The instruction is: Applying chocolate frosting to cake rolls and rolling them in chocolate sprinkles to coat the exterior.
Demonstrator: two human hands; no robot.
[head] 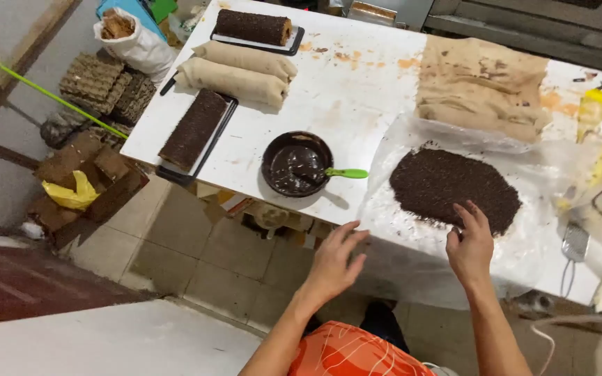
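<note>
While both hands, left hand (334,263) and right hand (469,245), hover open and empty at the desk's (329,90) near edge, the loose chocolate sprinkles (454,188) probably scatter easily, best moved by the plastic sheet's (412,230) edge.

White sack (141,43), upper left
</note>
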